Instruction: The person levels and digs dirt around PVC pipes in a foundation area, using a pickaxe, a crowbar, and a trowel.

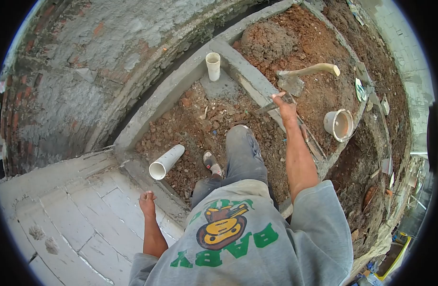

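Note:
My right hand [288, 110] is closed on a trowel [267, 108] over the top of the low cement-covered wall [250, 74]. The trowel's flat metal blade points left from the hand; its handle is mostly hidden by my fingers. Along the wall beside my forearm lies a long, narrow, cement-smeared strip or tool [312, 143], whose kind I cannot make out. My left hand [147, 201] hangs low at my side above the pale block surface [85, 214]. Its fingers are curled in, with nothing visible in them.
One white pipe [213, 66] stands upright in the corner; another pipe [166, 162] leans out near the left wall. Beyond the wall are a wooden-handled hoe [309, 71], a white bucket [339, 125] and a sandal [360, 89]. Loose soil [195, 114] surrounds my feet.

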Demonstrator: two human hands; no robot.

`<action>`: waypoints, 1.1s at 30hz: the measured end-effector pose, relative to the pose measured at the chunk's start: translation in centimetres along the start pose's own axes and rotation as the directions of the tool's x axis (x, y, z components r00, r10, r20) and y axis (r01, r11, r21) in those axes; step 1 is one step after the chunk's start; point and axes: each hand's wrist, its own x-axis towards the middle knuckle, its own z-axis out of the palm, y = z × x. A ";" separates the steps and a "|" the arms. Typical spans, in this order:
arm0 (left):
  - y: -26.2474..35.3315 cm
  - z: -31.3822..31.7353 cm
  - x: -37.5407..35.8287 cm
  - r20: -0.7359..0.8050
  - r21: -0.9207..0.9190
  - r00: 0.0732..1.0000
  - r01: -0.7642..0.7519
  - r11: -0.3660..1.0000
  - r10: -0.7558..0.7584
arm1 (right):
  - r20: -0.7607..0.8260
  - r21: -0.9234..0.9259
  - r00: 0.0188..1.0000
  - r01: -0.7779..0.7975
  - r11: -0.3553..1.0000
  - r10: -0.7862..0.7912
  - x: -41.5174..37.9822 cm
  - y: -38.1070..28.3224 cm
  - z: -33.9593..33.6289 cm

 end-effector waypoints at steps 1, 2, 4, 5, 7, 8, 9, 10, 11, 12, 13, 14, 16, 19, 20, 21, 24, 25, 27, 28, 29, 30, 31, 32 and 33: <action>0.0 0.0 -0.4 -0.014 -0.005 1.000 0.001 1.000 -0.002 | 0.014 0.002 1.000 0.004 1.000 -0.004 1.9 -0.6 1.5; -0.1 -0.3 -1.1 -0.029 0.040 0.999 0.020 0.999 -0.018 | 0.034 0.004 0.999 0.037 0.999 -0.037 3.6 -0.9 2.8; 0.1 -0.9 -2.7 -0.047 0.078 0.998 0.036 0.996 -0.033 | 0.058 0.007 0.995 0.076 0.997 -0.077 4.5 -1.0 3.5; 0.6 -1.0 -3.2 -0.051 0.039 0.995 0.083 0.996 -0.081 | 0.057 0.021 0.996 0.071 0.997 -0.072 4.1 -1.3 3.3; 1.8 -1.4 -4.6 -0.080 -0.012 0.987 0.137 0.990 -0.138 | 0.088 0.106 0.990 0.105 0.989 -0.114 3.7 -0.5 2.0; 1.9 -1.6 -5.3 -0.100 -0.014 0.984 0.149 0.989 -0.149 | 0.110 0.174 0.982 0.132 0.976 -0.152 3.6 0.9 0.2; 1.2 -1.9 -5.3 -0.101 -0.038 0.984 0.143 0.989 -0.146 | 0.062 0.173 0.987 0.133 0.976 -0.145 3.4 1.3 -1.7; 0.1 -2.8 -5.4 -0.099 -0.026 0.978 0.182 0.983 -0.184 | 0.012 0.171 0.992 0.124 0.978 -0.128 3.8 1.9 -3.2; -0.5 -3.4 -5.6 -0.097 0.002 0.969 0.226 0.974 -0.225 | -0.026 0.247 0.989 0.148 0.958 -0.146 3.8 0.6 -4.3; -0.5 -3.3 -5.3 -0.089 0.020 0.969 0.232 0.973 -0.229 | -0.075 0.320 0.986 0.164 0.933 -0.148 2.8 -1.7 -6.0; -0.6 -3.5 -4.8 -0.104 0.032 0.953 0.290 0.957 -0.285 | -0.107 0.390 0.982 0.187 0.901 -0.158 1.9 -5.1 -7.5; -0.5 -4.1 -4.4 -0.116 0.056 0.934 0.346 0.937 -0.338 | -0.151 0.454 0.976 0.210 0.866 -0.158 1.3 -9.1 -9.0; 0.9 -3.5 -2.4 -0.080 0.055 0.947 0.317 0.947 -0.313 | -0.206 0.533 0.964 0.257 0.806 -0.170 -0.3 -14.8 -12.3; 3.9 -0.1 2.2 -0.015 0.006 0.970 0.241 0.971 -0.241 | -0.205 0.589 0.922 0.383 0.712 -0.327 -4.9 -18.6 -16.5; 5.4 1.1 3.1 0.050 -0.041 0.988 0.147 0.988 -0.145 | -0.220 0.583 0.915 0.401 0.707 -0.338 -6.8 -18.6 -17.0; 6.8 2.5 3.9 0.108 -0.096 0.993 0.055 0.994 -0.044 | -0.240 0.586 0.908 0.417 0.695 -0.342 -8.7 -18.6 -17.3; 10.0 5.2 5.6 0.158 -0.088 0.982 -0.091 0.992 0.104 | -0.307 0.549 0.889 0.457 0.700 -0.339 -12.7 -16.0 -16.7; 10.8 5.8 5.8 0.187 -0.080 0.971 -0.139 0.987 0.152 | -0.343 0.506 0.882 0.463 0.727 -0.323 -13.4 -14.1 -16.0; 10.6 5.6 6.2 0.202 -0.073 0.958 -0.190 0.979 0.201 | -0.479 0.420 0.858 0.409 0.811 -0.185 -13.6 -8.4 -13.7; 9.8 5.4 6.7 0.225 -0.077 0.947 -0.217 0.973 0.229 | -0.523 0.343 0.843 0.346 0.873 -0.128 -13.1 -4.1 -12.3; 9.1 5.1 7.2 0.252 -0.076 0.933 -0.247 0.966 0.259 | -0.573 0.268 0.816 0.270 0.925 -0.072 -12.6 0.5 -10.9; 8.2 4.7 7.5 0.252 -0.086 0.936 -0.230 0.969 0.245 | -0.567 0.205 0.802 0.356 0.912 -0.186 -12.4 5.2 -10.6; 7.1 4.2 7.3 0.256 -0.086 0.931 -0.247 0.965 0.261 | -0.557 0.137 0.773 0.446 0.884 -0.304 -12.3 7.9 -10.8; 5.7 3.9 7.2 0.257 -0.059 0.950 -0.169 0.984 0.178 | -0.568 0.142 0.763 0.459 0.877 -0.308 -12.2 7.3 -10.8; 5.4 3.9 7.3 0.260 -0.023 0.961 -0.088 0.996 0.091 | -0.529 0.111 0.787 0.435 0.894 -0.318 -12.6 6.8 -11.0</action>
